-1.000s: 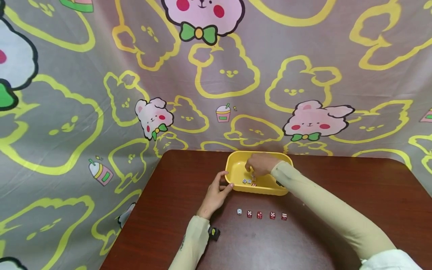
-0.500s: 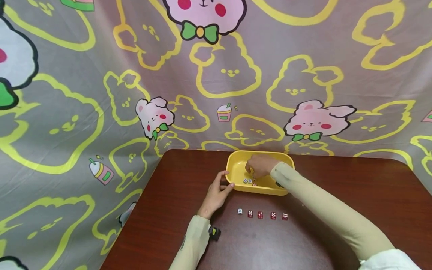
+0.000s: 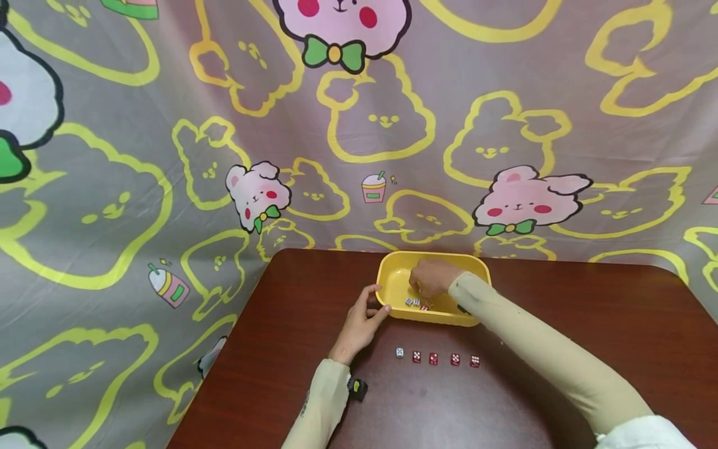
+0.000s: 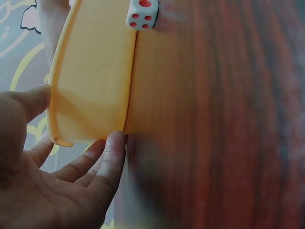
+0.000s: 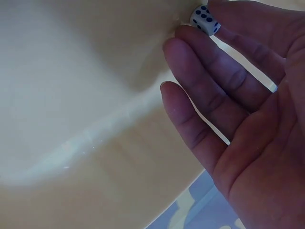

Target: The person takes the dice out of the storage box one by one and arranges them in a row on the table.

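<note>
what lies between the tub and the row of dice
Only bare table lies between the tub and the row of dice; the head view shows it.

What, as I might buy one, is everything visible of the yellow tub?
The yellow tub is a rounded rectangle with a lipped rim, apparently smooth plastic. It stands upright on the dark table, long side crosswise, beyond a row of dice. The left hand grips its left end; the right hand reaches inside, where several dice lie. Its underside is hidden.
</note>
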`<state>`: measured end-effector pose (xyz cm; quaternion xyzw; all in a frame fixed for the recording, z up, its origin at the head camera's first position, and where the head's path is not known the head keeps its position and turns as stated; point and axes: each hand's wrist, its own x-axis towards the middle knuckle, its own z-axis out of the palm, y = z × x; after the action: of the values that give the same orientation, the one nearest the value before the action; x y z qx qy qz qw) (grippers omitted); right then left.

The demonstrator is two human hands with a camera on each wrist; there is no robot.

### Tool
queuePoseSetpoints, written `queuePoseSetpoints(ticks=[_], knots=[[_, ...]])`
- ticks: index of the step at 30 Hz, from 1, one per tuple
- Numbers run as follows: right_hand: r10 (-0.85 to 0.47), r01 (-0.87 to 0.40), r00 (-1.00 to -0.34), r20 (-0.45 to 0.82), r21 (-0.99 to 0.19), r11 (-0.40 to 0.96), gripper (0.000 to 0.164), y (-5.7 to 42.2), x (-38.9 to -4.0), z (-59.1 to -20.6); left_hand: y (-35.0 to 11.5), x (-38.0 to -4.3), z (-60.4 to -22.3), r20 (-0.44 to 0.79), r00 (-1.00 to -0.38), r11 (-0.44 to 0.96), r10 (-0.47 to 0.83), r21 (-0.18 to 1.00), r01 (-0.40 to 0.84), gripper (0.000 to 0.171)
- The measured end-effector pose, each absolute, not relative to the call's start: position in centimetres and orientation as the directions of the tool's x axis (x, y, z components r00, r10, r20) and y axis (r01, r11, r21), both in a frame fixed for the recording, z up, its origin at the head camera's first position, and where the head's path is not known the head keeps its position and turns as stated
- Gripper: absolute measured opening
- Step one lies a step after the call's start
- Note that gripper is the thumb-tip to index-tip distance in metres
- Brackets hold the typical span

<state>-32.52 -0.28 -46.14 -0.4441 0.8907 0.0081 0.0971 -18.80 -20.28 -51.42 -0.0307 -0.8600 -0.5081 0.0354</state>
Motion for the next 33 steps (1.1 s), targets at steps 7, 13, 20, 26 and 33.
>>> queuePoseSetpoints(ticks=[7, 13, 20, 26, 33], knots=[[-0.791, -0.795, -0.588, -0.170, -0.061, 0.604, 0.012, 0.0, -32.3, -46.3, -20.3, -18.8, -51.3, 0.103, -0.994, 0.484, 0.017, 0.869, 0.099, 0.049], [-0.786, -0.787, -0.597, -0.160, -0.075, 0.613, 0.011, 0.3, -32.1, -46.0, -20.3, -18.8, -51.5, 0.101, -0.995, 0.486, 0.012, 0.869, 0.094, 0.050], [-0.799, -0.799, -0.586, -0.134, -0.072, 0.597, 0.007, 0.5, -31.7, -45.1, -20.3, -18.8, -51.6, 0.110, -0.994, 0.492, 0.010, 0.865, 0.101, 0.050], [-0.824, -0.823, -0.556, -0.111, -0.063, 0.564, 0.009, 0.4, -31.2, -44.4, -20.3, -18.7, -51.7, 0.101, -0.995, 0.494, 0.013, 0.864, 0.094, 0.050], [-0.828, -0.829, -0.551, -0.104, -0.046, 0.557, 0.015, 0.3, -30.7, -43.9, -20.2, -18.6, -51.6, 0.096, -0.995, 0.486, 0.013, 0.869, 0.090, 0.049]])
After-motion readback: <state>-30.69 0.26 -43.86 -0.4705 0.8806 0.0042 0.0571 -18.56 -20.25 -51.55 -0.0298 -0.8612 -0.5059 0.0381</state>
